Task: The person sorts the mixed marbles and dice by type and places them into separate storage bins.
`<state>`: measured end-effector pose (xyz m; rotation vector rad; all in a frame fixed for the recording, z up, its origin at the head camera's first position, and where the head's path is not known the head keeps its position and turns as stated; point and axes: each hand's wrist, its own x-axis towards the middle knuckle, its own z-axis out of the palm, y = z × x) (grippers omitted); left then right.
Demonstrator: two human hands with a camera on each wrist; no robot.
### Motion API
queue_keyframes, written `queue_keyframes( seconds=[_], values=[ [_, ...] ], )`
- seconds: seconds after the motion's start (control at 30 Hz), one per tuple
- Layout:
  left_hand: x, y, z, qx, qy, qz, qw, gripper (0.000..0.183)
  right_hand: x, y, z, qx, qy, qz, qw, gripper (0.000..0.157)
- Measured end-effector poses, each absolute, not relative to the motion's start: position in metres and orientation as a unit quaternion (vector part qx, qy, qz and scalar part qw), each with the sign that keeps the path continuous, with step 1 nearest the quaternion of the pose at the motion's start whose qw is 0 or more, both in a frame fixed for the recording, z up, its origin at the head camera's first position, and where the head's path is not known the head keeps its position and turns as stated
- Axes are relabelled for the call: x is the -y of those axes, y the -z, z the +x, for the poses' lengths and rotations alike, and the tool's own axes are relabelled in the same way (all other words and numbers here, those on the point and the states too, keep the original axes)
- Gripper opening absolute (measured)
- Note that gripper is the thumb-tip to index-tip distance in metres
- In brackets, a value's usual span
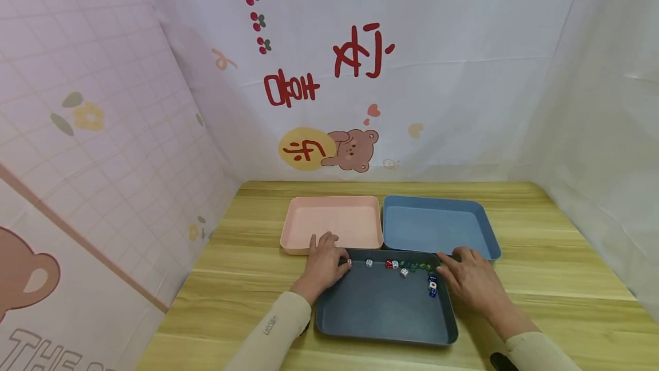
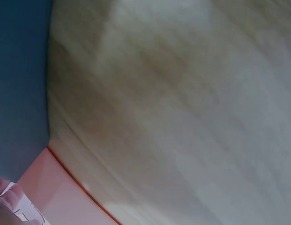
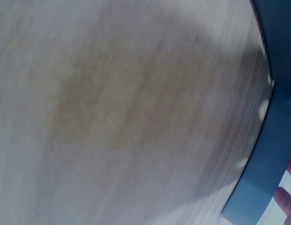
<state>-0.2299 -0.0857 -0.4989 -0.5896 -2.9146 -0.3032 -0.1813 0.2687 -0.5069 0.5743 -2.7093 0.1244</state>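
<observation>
In the head view a dark grey tray (image 1: 386,308) holds several small dice along its far and right sides. My left hand (image 1: 323,262) reaches over its far left corner, thumb and index finger pinching a small white die with reddish marks (image 1: 349,262). My right hand (image 1: 471,279) lies at the far right corner, fingers over the rim and apart, holding nothing visible. Nearest it are green dice (image 1: 423,266) and blue dice (image 1: 432,292). White dice (image 1: 369,263) and a red die (image 1: 388,264) sit along the far side. The wrist views catch only fingertips at their edges.
Behind the grey tray stand a pink tray (image 1: 334,211) at left and a blue tray (image 1: 437,222) at right. All sit on a wood-grain table (image 1: 556,279). Printed cloth (image 1: 463,119) hangs behind and at both sides.
</observation>
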Motion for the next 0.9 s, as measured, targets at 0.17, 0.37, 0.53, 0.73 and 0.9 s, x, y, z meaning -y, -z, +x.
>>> queue_keyframes(
  seconds=[0.17, 0.37, 0.53, 0.73, 0.9],
  values=[
    [0.087, 0.495, -0.23, 0.969, 0.128, -0.196, 0.077, 0.013, -0.268, 0.507, -0.181, 0.963, -0.045, 0.2, 0.177, 0.038],
    [0.092, 0.487, -0.23, 0.965, 0.158, -0.192, 0.077, 0.011, -0.268, 0.507, -0.181, 0.964, -0.048, 0.196, 0.174, 0.038],
    [0.098, 0.483, -0.234, 0.964, 0.172, -0.187, 0.08, 0.011, -0.268, 0.507, -0.181, 0.964, -0.047, 0.196, 0.172, 0.039],
    [0.108, 0.477, -0.241, 0.962, 0.183, -0.184, 0.089, 0.01, -0.268, 0.508, -0.18, 0.964, -0.049, 0.198, 0.171, 0.039],
    [0.117, 0.467, -0.245, 0.962, 0.194, -0.17, 0.091, 0.009, -0.268, 0.507, -0.181, 0.964, -0.052, 0.197, 0.168, 0.039]
  ],
)
